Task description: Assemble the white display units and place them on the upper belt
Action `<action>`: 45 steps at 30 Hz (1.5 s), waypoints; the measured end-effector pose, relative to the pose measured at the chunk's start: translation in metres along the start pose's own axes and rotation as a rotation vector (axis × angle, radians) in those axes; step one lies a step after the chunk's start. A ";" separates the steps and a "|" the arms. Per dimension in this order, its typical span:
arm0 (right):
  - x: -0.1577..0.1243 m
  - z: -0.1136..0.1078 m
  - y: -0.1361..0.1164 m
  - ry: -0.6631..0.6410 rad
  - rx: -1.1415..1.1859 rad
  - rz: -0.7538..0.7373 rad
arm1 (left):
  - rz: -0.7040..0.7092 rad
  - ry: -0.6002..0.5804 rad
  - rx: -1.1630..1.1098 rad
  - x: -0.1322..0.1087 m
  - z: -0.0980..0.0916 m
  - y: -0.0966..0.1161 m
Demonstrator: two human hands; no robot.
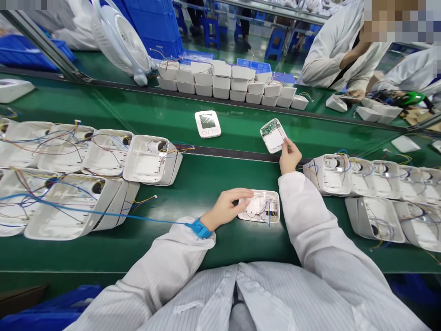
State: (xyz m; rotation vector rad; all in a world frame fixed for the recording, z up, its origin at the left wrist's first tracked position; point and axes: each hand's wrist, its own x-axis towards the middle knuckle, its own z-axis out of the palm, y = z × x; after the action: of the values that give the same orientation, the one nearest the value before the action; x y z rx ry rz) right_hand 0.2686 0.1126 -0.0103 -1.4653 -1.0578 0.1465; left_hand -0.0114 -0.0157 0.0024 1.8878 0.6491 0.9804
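My right hand [290, 156] pinches the lower right corner of a white front panel [274, 139], its green circuit board showing at the top. Just in front of me, a white open housing [260, 208] lies on the bench with thin wires and small parts inside. Over that housing's left end is my left hand [227, 209], fingers stretched out and apart; whether they touch it I cannot tell. A blue wrist strap [200, 228] with a cord circles my left wrist. Farther off, another white panel [207, 124] lies with its dark display and buttons facing up.
Wired white housings [148, 158] stand in rows at left, with more housings [334, 174] at right. Stacked white housings [220, 82] line the far side near a fan [120, 41]. A dark strip [227, 153] crosses the green bench [213, 170]. A co-worker [334, 46] handles parts opposite.
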 end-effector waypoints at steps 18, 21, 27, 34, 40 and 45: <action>-0.106 -0.127 -0.132 -0.922 0.126 -0.084 | -0.317 0.239 -0.900 0.010 0.015 0.011; -0.114 -0.123 -0.143 -0.765 0.067 -0.147 | -0.414 0.288 -1.062 0.013 0.013 0.014; -0.113 -0.095 -0.147 -0.875 0.244 0.269 | -0.529 0.289 -1.170 0.013 0.012 0.016; -0.112 -0.082 -0.138 -0.972 0.530 0.622 | -0.469 0.191 -1.052 0.006 0.011 0.010; -0.126 -0.080 -0.136 -0.876 0.304 0.413 | -0.367 0.174 -0.907 -0.002 0.014 0.007; -0.135 -0.078 -0.135 -0.849 0.205 0.254 | -0.274 0.130 -0.671 -0.007 0.017 0.005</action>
State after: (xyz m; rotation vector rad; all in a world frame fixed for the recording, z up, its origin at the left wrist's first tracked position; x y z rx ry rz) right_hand 0.1740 -0.0575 0.0557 -1.3555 -1.4561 1.1006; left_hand -0.0006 -0.0313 -0.0004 1.1246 0.5447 0.9887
